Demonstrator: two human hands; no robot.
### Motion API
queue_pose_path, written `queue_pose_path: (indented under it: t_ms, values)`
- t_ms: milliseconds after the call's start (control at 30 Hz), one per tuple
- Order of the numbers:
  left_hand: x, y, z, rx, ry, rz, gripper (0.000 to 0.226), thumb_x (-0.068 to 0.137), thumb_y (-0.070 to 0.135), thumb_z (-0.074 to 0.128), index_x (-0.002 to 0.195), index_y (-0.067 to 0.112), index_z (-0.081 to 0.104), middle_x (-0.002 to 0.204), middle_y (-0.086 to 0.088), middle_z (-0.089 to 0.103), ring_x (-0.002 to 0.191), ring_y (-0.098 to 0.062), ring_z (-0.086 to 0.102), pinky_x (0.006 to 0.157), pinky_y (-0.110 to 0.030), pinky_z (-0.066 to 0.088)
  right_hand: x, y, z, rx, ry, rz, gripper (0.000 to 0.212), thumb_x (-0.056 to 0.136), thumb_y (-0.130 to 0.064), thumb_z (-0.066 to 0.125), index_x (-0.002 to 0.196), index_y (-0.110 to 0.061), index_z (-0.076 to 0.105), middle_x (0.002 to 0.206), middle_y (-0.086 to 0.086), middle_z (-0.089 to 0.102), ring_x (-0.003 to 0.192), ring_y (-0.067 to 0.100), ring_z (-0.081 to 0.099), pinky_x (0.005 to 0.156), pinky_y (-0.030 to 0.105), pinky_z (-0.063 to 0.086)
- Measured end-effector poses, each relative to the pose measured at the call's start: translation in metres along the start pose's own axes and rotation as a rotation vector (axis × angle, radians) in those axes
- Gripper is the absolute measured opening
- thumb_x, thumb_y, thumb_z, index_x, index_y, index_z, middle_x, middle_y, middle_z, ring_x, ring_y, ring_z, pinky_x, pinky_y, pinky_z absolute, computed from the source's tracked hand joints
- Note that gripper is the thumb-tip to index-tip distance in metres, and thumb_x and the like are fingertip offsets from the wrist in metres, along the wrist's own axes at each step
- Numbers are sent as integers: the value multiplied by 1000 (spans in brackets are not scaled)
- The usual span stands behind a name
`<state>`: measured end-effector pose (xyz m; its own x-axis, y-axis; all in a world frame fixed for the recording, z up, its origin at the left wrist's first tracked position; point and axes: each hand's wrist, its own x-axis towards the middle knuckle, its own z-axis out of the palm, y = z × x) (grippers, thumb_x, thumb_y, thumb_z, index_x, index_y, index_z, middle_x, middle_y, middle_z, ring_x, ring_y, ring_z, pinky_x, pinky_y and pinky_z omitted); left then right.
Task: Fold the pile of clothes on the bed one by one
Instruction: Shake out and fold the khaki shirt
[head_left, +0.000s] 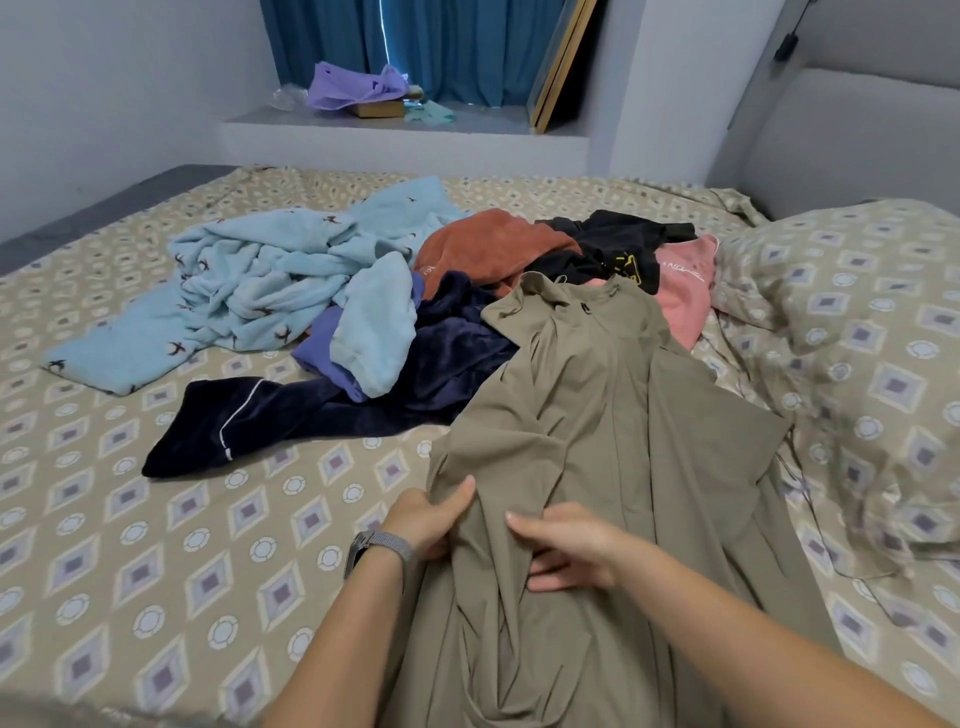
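Olive garment (597, 415) spread lengthwise from the bed's (156, 519) near edge toward the pile, its collar end overlapping the other clothes. Left hand (431, 517) gripped a gathered fold at the garment's left border, thumb on top; a watch (371, 551) sat on that wrist. Right hand (563, 545) pinched the fabric just beside it, fingers curled into the cloth. Behind lay a navy garment (311, 405), a light blue fleece (249, 291), a rust piece (483, 244), a black piece (613, 244) and a pink piece (685, 291). A pillow (852, 312) occupied the bed's right edge.
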<state>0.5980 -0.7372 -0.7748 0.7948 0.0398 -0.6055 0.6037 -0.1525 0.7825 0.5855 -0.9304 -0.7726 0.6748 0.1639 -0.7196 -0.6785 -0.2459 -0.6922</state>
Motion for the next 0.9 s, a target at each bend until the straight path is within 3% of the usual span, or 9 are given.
queue_pose_path:
  t_ms: [100, 200, 267, 333, 500, 633, 733, 833, 900]
  values:
    - [-15, -7, -2, 131, -108, -54, 42, 75, 39, 81, 94, 11, 56, 98, -4, 68, 91, -17, 67, 71, -29, 58, -10, 7, 13, -90, 12, -96, 20, 94, -32, 63, 99, -13, 65, 99, 10, 69, 87, 22, 64, 68, 31, 61]
    - [-29, -12, -10, -24, -61, 14, 23, 89, 21, 68, 78, 9, 52, 83, -8, 66, 72, -17, 64, 59, -25, 58, -13, 5, 11, 105, 171, -204, 16, 98, -26, 57, 92, -11, 61, 88, 8, 66, 75, 17, 65, 54, 28, 58]
    - [-36, -14, -15, -161, 53, 100, 26, 96, 19, 58, 73, 7, 53, 71, -11, 62, 61, -17, 59, 54, -25, 55, -20, 4, 4, 245, 250, -261, 20, 97, -25, 58, 85, -9, 60, 78, 8, 62, 60, 12, 62, 51, 27, 56]
    - [-44, -17, -16, -172, 134, 129, 26, 97, 22, 56, 77, 6, 55, 75, -14, 62, 65, -21, 60, 65, -33, 57, -30, 9, 1, 251, 201, -262, 22, 93, -32, 63, 88, -11, 60, 80, 7, 61, 61, 13, 61, 54, 27, 56]
    - [-71, -39, -3, -12, -171, -33, 48, 79, 45, 75, 106, 6, 64, 102, -12, 73, 97, -26, 69, 87, -39, 57, -52, 53, 17, -386, 35, -263, 51, 64, -57, 81, 87, -16, 61, 58, -12, 60, 52, -1, 53, 54, 20, 47]
    - [-83, -49, 0, 17, -177, 149, 57, 65, 43, 76, 108, 7, 68, 101, -7, 74, 100, -26, 69, 95, -45, 53, -72, 72, 46, -323, 6, -234, 26, 98, -32, 56, 79, -14, 50, 61, -9, 63, 36, 2, 49, 38, 21, 35]
    - [-97, -46, 0, -197, -273, 234, 36, 86, 26, 68, 116, 7, 62, 110, -9, 72, 106, -26, 67, 90, -39, 55, -91, 71, 57, -56, -24, -123, 32, 93, -42, 61, 88, -12, 53, 80, 2, 62, 51, 8, 56, 38, 18, 37]
    - [-109, -41, -1, -345, -331, 260, 25, 99, 16, 50, 121, 6, 58, 112, -11, 71, 98, -21, 69, 72, -28, 58, -102, 64, 58, 61, -107, -99, 68, 71, -64, 74, 116, -16, 57, 111, 3, 66, 85, 13, 61, 60, 24, 50]
    - [-114, -38, -5, -484, -348, 256, 29, 100, 15, 46, 123, 2, 56, 115, -17, 68, 101, -26, 68, 79, -32, 59, -110, 57, 55, 168, -241, -82, 58, 76, -58, 72, 116, -16, 60, 105, 3, 70, 88, 17, 64, 64, 25, 50]
